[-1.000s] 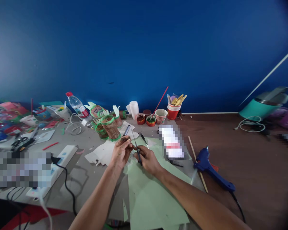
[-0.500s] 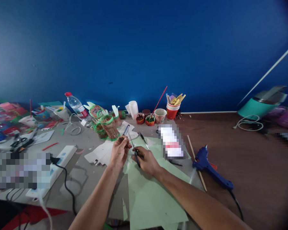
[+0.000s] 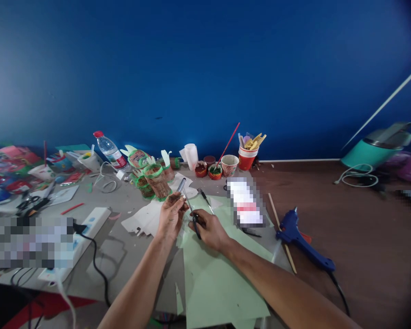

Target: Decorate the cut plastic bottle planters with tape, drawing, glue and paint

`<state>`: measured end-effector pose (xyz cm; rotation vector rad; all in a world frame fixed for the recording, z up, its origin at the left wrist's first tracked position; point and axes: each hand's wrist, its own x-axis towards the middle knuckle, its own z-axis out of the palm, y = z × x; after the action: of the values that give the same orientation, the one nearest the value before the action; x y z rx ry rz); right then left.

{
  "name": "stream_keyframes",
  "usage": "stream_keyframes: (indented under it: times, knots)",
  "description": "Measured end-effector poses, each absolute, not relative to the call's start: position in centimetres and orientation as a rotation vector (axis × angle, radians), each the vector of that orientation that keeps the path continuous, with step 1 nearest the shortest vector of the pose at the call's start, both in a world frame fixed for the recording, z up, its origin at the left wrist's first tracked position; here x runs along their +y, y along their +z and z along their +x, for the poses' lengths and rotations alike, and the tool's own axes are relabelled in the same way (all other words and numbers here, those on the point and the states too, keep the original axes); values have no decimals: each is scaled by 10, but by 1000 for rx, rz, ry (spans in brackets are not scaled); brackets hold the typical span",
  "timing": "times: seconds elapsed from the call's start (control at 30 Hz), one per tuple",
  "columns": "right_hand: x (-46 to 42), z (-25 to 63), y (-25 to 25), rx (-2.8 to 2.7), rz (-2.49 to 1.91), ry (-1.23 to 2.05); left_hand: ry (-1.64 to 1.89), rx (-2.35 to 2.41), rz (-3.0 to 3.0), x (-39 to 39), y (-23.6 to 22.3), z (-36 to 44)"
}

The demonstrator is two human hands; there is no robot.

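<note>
My right hand (image 3: 210, 229) is closed around the dark handles of a pair of scissors (image 3: 196, 225), whose thin blades point up and left toward my other hand. My left hand (image 3: 171, 214) pinches a small pale piece beside the blades; its kind is too small to tell. The fingertips look dark-stained. Just beyond the left fingers shows a silvery pen-like stick (image 3: 181, 184). Below the right hand lies a sheet of light green paper (image 3: 222, 283). White paper cut-outs (image 3: 144, 218) lie left of my left hand, and a black pen (image 3: 204, 196) rests behind the scissors.
Brown-and-green painted pots (image 3: 157, 180) stand behind the hands, beside a bottle (image 3: 109, 148). Paint cups (image 3: 215, 172) and a cup of plastic cutlery (image 3: 248, 157) line the wall. A phone (image 3: 245, 203), a blue glue gun (image 3: 303, 242) and a power strip (image 3: 85, 237) flank the paper.
Both hands stay almost in place. The left fingers have shifted slightly, and a bit of the pale piece shows between them. The whole view has drifted a little.
</note>
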<state>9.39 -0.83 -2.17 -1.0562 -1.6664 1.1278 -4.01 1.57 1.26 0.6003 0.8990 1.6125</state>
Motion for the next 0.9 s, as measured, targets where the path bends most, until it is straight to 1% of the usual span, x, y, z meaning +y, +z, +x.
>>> stream_keyframes:
  times: [0.47,0.9]
  knots:
    - [-11,97,-16,-1796,-1137,949,1579,963,649,15,12,-39]
    - [-10,94,-19,-1718,-1071,987,1512,946,710,11,11,-37]
